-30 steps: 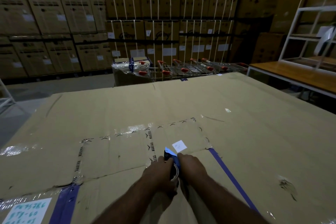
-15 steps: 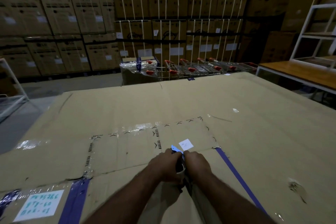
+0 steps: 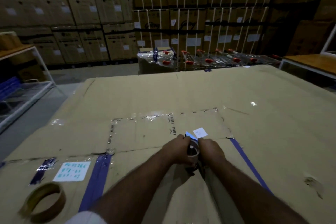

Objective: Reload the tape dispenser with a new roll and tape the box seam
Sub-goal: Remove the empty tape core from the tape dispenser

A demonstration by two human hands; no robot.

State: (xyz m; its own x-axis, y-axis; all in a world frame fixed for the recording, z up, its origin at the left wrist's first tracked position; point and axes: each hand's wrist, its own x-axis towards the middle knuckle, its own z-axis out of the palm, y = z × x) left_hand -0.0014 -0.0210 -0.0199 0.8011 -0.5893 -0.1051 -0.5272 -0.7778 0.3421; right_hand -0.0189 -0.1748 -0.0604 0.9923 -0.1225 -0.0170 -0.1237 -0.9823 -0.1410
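Blue-tipped roll of tape [image 3: 192, 151] clasped between both hands, stood on edge, hollow middle facing up toward the camera. Fingers of the left hand [image 3: 179, 149] curled round its left side; fingers of the right hand [image 3: 211, 149] curled round its right side. Both grips closed snug on the roll, nothing else held. Blue tip poking out past the fingertips, just beside a small white sticker [image 3: 200, 132]. Underside of the roll lost in shadow, so contact with the surface below impossible to tell.

Underneath, a broad cardboard sheet [image 3: 200, 92], with a patched rectangle edged in shiny clear tape right ahead of the knuckles. From the patch's near right corner, a blue strip [image 3: 249, 163] slanting toward the near right, outside the right forearm. Left of the arms, a second blue band [image 3: 98, 174] and a pale handwritten label [image 3: 71, 171], writing too blurred to read. Near the bottom left corner, well apart from the hands, a brown spare roll [image 3: 45, 203] lying flat.

Past the sheet's far edge, a row of trolleys [image 3: 209, 60] with red handles. Behind them, stacked cartons [image 3: 190, 5] from side to side. At far right, a white-framed wooden table [image 3: 309, 62].
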